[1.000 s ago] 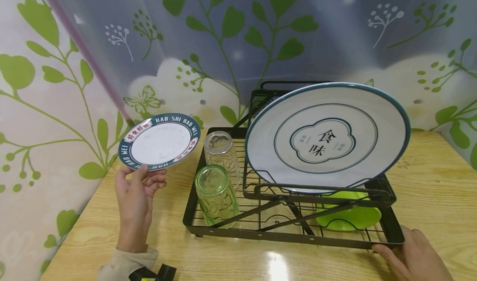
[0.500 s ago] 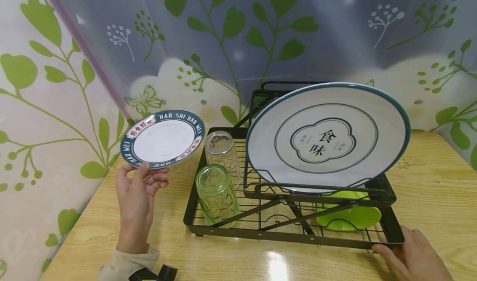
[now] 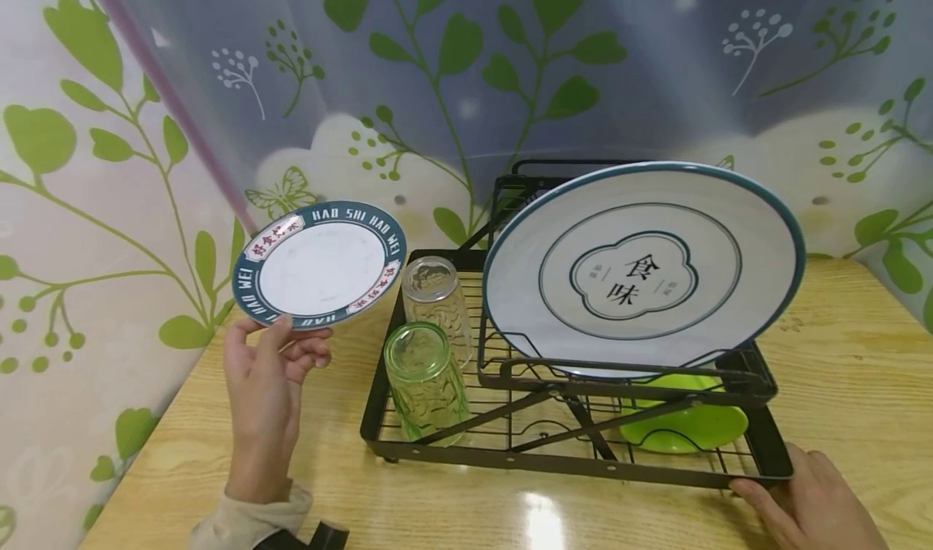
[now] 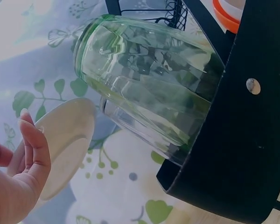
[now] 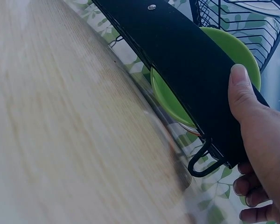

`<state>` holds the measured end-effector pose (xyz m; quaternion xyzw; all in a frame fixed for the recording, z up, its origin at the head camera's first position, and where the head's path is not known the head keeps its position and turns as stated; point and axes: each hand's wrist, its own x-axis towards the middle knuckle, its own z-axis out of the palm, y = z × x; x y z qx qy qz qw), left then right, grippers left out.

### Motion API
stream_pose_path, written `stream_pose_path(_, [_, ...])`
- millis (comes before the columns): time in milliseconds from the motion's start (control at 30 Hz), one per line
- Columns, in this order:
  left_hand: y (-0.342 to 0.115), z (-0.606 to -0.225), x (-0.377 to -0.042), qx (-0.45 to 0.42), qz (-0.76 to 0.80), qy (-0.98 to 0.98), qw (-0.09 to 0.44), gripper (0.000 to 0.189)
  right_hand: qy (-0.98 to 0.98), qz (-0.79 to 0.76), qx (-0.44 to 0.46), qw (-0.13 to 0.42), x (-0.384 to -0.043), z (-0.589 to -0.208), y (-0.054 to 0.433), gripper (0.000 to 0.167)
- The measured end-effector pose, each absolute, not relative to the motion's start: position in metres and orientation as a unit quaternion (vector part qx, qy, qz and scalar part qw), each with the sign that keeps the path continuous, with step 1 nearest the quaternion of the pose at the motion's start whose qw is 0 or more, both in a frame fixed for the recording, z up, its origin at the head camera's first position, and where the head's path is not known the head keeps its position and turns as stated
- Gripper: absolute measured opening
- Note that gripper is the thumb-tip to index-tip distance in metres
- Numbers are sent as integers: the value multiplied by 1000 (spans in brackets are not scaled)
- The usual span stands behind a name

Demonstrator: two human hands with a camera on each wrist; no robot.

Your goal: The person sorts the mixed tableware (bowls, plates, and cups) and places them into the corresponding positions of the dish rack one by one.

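Note:
My left hand (image 3: 268, 380) pinches the near rim of a small white plate (image 3: 321, 268) with a blue lettered border, thumb on top. It holds the plate tilted in the air, left of a black dish rack (image 3: 561, 462). My right hand (image 3: 820, 493) grips the rack's near right corner; in the right wrist view the thumb (image 5: 241, 86) lies on the side panel, the other fingers behind it. A large white plate (image 3: 649, 266) with a blue rim leans on the upper tier. Upside down at the rack's left end stand a green glass (image 3: 425, 384) and a clear glass (image 3: 437, 295).
A green bowl (image 3: 681, 424) lies under the upper tier at the right. In the left wrist view an orange-rimmed bowl (image 4: 226, 16) shows behind the rack's side. The wooden table (image 3: 408, 509) meets a leaf-patterned wall covering (image 3: 466, 88) at the back.
The small plate has risen slightly and tipped up more towards the head camera in my left hand. My right hand, the rack and the dishes on it stay put.

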<state>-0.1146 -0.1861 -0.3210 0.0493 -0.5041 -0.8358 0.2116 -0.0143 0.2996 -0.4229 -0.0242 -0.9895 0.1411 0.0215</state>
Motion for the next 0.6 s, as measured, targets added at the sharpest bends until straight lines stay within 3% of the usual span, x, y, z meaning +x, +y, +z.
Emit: stream_pose_path(600, [-182, -314, -109, 28, -846, -492, 205, 10, -989, 142, -21, 20, -14, -424, 301, 63])
